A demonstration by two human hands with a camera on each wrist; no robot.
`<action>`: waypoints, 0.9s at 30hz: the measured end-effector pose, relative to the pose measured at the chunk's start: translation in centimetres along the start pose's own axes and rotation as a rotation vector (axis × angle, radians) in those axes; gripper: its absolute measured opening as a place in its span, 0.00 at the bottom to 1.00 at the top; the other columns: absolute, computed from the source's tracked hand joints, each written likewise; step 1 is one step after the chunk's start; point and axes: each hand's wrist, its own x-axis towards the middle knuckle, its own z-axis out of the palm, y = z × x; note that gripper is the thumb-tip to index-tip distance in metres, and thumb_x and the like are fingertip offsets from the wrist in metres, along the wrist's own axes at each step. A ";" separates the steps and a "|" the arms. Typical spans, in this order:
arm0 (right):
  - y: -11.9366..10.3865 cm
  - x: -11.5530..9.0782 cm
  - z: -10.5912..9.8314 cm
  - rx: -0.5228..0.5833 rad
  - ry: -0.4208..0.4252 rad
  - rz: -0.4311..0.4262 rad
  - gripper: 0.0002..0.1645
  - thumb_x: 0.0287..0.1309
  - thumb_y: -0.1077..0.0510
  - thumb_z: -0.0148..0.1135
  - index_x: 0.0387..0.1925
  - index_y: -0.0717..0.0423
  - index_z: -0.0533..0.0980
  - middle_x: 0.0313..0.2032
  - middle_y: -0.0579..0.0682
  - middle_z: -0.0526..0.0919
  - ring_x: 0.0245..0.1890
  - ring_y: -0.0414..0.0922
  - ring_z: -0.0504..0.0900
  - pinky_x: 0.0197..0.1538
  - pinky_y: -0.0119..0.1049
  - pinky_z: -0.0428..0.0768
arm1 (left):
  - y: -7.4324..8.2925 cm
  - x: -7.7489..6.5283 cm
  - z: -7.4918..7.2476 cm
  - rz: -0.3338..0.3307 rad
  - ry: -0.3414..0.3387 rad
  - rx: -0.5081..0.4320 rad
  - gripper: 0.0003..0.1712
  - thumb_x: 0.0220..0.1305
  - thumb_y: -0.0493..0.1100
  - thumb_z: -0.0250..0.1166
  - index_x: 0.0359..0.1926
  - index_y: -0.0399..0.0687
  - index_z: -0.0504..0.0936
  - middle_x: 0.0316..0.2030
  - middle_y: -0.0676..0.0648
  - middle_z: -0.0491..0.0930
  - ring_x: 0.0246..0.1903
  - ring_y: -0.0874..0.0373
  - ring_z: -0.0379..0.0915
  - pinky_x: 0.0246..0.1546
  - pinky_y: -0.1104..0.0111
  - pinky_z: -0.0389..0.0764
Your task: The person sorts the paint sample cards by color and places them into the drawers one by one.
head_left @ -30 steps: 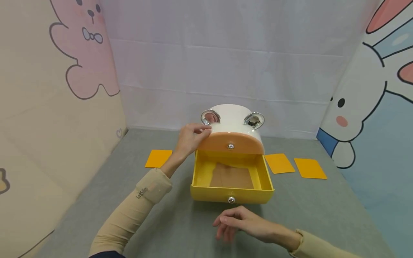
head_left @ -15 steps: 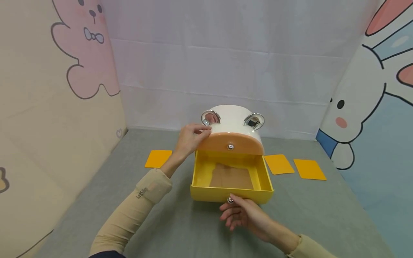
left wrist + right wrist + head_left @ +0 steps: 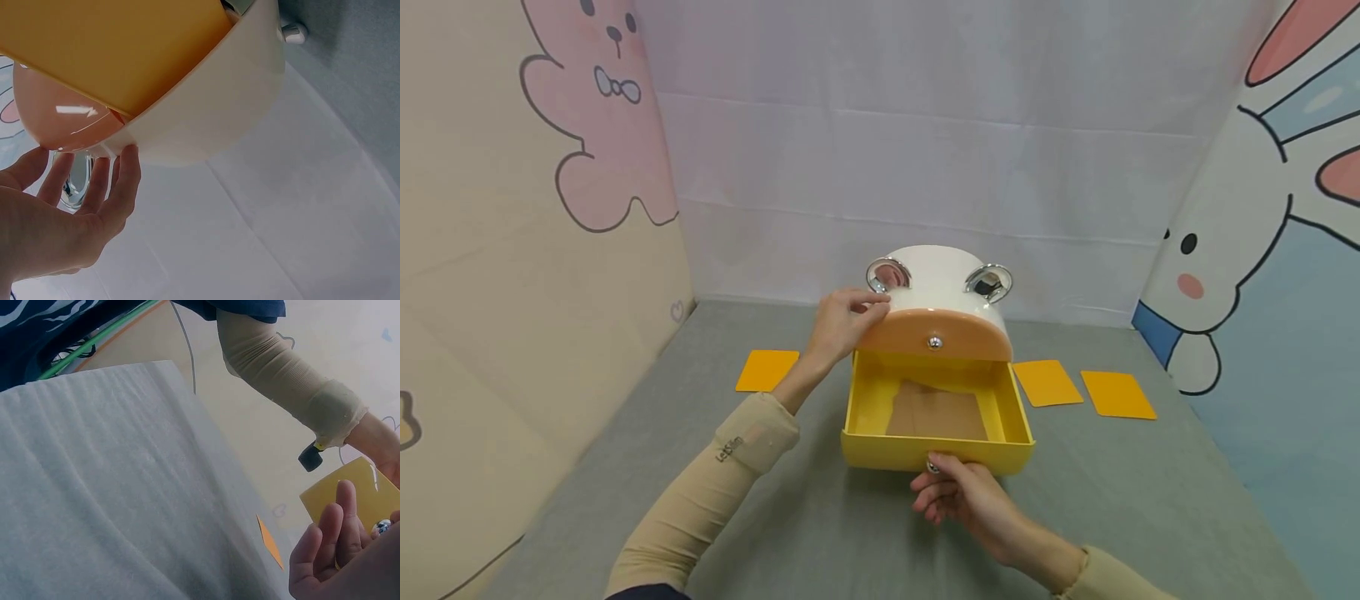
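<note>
A small white storage box (image 3: 936, 275) with chrome eye-like rings stands at the table's back. Its orange upper drawer (image 3: 970, 333) has a silver knob (image 3: 935, 342) and is pushed in. The yellow lower drawer (image 3: 880, 452) is pulled far out, with a brown patch on its floor. My left hand (image 3: 842, 323) holds the box's upper left edge; in the left wrist view, the thumb touches the orange front and the fingers bend against the white shell. With thumb and finger, my right hand (image 3: 973, 500) pinches the lower drawer's silver knob (image 3: 381, 527), partly hidden behind the thumb.
One orange card (image 3: 767, 370) lies on the grey tabletop (image 3: 700, 467) left of the box. Two more, a nearer card (image 3: 1048, 383) and a farther card (image 3: 1118, 395), lie to the right. White cloth (image 3: 925, 158) hangs behind; printed panels flank both sides.
My right hand has risen from in front of the drawer to its knob and now pinches it. My left hand stays on the box, and the drawer has not visibly moved.
</note>
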 end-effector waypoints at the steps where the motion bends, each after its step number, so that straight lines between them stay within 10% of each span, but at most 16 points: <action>1: 0.0 0.0 0.0 -0.001 0.002 -0.003 0.28 0.64 0.39 0.53 0.37 0.61 0.81 0.25 0.43 0.85 0.26 0.38 0.79 0.36 0.34 0.78 | 0.0 0.0 0.0 0.001 0.000 0.001 0.16 0.64 0.48 0.62 0.47 0.46 0.86 0.47 0.42 0.83 0.45 0.47 0.80 0.45 0.57 0.82; 27: -1.2 2.3 -0.7 -0.025 0.064 -0.037 0.29 0.64 0.38 0.53 0.35 0.61 0.81 0.24 0.44 0.85 0.25 0.39 0.78 0.36 0.34 0.78 | -0.1 0.1 0.0 0.008 0.003 0.019 0.15 0.64 0.48 0.62 0.46 0.46 0.87 0.47 0.43 0.84 0.44 0.47 0.79 0.44 0.57 0.81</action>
